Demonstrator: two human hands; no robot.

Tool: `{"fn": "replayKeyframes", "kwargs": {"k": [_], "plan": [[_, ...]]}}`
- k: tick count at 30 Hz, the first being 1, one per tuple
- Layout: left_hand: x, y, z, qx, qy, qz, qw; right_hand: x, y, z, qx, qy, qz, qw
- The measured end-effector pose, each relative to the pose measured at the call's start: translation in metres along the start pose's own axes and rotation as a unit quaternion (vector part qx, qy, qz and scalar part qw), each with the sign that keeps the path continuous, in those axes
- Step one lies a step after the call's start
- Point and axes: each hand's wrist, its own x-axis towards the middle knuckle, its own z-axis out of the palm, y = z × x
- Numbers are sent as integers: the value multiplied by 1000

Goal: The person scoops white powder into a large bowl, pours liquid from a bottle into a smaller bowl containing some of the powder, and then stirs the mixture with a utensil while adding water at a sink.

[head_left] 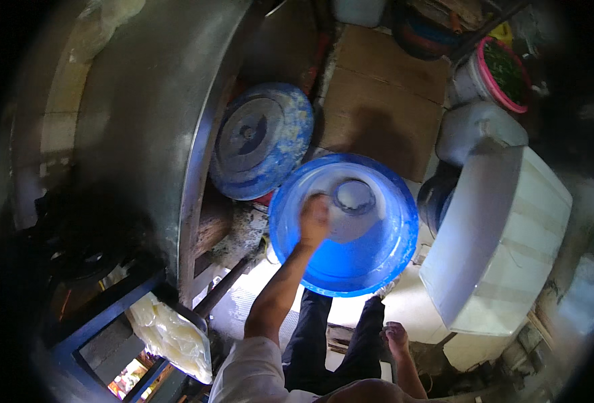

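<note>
below, left hand [314,219] inside round blue plastic barrel [384,269], beside small bowl [354,196].

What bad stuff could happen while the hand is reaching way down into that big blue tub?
1. The left hand reaches deep into the blue tub toward a small round container; leaning that far might tip the tub or make the person wobble.
2. The floor beside the tub looks pale and shiny, possibly wet, so feet could slip.
3. The right hand hangs free, gripping nothing for balance.
</note>
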Motion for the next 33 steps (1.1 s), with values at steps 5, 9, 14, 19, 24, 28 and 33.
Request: {"fn": "replayKeyframes", "kwargs": {"k": [5, 9, 14, 19, 24, 28, 33], "plan": [[4, -146, -129, -297, 390, -414, 767, 35, -7, 20, 62, -43, -17, 997], [12, -175, -133, -579, 292, -410, 641, 31, 6, 27, 97, -80, -28, 992], [42, -139, -115, -542, 354, -446, 618, 32, 6, 27, -28, -48, -11, 998], [-9, -83, -117, -542, 264, -455, 655, 33, 5, 21, 11, -32, -12, 999], [-118, -31, -116, -301, 164, -461, 819, 43, -33, 19, 62, -10, 5, 998], [-171, 15, -93, -508, 86, -330, 791, 65, -44, 12, 102, 6, 1, 995], [-244, 21, -64, -355, 59, -495, 791, 99, -58, 8, 175, 12, -11, 984]]}}
